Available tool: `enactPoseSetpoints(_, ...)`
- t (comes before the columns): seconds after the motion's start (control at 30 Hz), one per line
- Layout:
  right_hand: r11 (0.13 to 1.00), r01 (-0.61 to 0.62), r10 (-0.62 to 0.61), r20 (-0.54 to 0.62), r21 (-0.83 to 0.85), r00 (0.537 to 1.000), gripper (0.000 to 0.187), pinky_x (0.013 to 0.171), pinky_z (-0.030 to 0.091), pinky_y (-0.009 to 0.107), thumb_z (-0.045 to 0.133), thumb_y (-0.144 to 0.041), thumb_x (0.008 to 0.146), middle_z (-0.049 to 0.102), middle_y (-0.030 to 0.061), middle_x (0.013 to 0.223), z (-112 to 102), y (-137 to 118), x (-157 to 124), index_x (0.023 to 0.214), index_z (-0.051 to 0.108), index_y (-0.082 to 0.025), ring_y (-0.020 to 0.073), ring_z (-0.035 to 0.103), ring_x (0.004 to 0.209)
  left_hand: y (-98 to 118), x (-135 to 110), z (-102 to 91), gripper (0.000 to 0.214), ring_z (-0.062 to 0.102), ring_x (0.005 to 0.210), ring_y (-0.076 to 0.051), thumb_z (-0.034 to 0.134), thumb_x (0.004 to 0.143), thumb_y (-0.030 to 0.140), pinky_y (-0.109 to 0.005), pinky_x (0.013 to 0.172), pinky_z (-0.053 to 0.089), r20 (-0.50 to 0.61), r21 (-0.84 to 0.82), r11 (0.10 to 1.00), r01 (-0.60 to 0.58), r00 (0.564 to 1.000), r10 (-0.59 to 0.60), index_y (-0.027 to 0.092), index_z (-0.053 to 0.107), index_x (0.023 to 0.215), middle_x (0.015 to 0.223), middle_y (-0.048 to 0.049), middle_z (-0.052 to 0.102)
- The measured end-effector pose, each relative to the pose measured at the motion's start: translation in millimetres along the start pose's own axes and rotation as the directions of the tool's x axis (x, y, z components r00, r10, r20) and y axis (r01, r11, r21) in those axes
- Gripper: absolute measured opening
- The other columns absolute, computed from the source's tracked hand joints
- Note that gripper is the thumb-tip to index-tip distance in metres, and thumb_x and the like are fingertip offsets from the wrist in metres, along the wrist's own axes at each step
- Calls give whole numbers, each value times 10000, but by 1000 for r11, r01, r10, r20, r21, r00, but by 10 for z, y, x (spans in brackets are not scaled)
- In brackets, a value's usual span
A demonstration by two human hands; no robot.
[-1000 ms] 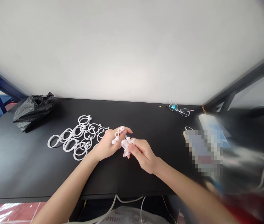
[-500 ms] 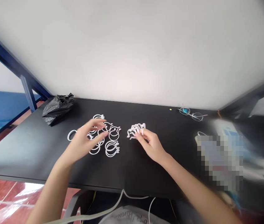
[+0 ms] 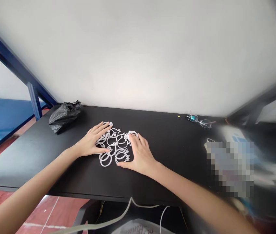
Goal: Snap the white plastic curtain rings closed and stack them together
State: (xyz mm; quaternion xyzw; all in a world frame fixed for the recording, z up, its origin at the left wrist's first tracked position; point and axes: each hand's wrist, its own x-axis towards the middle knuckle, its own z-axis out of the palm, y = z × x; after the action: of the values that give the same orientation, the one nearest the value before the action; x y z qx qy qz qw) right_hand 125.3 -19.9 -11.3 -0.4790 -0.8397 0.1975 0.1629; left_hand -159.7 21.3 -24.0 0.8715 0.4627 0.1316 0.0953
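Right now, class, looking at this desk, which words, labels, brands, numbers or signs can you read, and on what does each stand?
Readable text: none.
Pale garment, bottom edge: dark lettering, cut off and too unclear to read.
White-and-blue item, right: blue markings, too blurred to read.
Pixelated object, right: any text is masked.
White rings and black bag: no lettering shows.
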Motion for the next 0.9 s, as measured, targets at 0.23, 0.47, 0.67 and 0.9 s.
enactPoseSetpoints(0.23, 999, 43, -44, -93, -15, 995, 815, 1139, 307, 616, 686, -439, 815, 481, 199, 1466, 145, 33, 128, 1480, 371, -88, 459, 240, 1449, 404, 374, 194, 690, 422, 1379, -378, 565, 853, 645, -532, 1120, 346, -81, -52, 998, -23, 997, 18, 193, 520, 1373, 1448, -170, 520)
enactPoseSetpoints(0.47, 982, 73, -31, -231, 177, 973, 537, 1094, 402, 570, 743, -262, 749, 643, 118, 1275, -152, 701, 49, 1261, 595, -201, 376, 425, 1349, 976, 825, 446, 493, 513, 1237, -364, 616, 853, 533, -512, 1019, 441, -177, -169, 986, 5, 984, -35, 165, 585, 1178, 1287, -172, 578)
enactPoseSetpoints(0.67, 912, -9, 139, -288, 410, 947, 231, 954, 520, 452, 750, -261, 740, 692, 101, 1073, -422, 1124, -27, 961, 706, -211, 282, 656, 1056, 1374, 1156, 601, 314, 605, 1030, -289, 597, 886, 454, -452, 910, 502, -228, -385, 923, -10, 970, -85, 181, 553, 1036, 1154, -142, 591)
enactPoseSetpoints(0.9, 839, -63, 132, -90, 540, 987, 416, 1037, 474, 457, 759, -282, 743, 682, 93, 1215, -696, 1138, -91, 1144, 678, -208, 281, 632, 1156, 1317, 1108, 445, 394, 595, 1167, -290, 687, 832, 452, -457, 1003, 477, -165, -542, 839, 44, 974, -157, 221, 553, 1120, 1213, -108, 632)
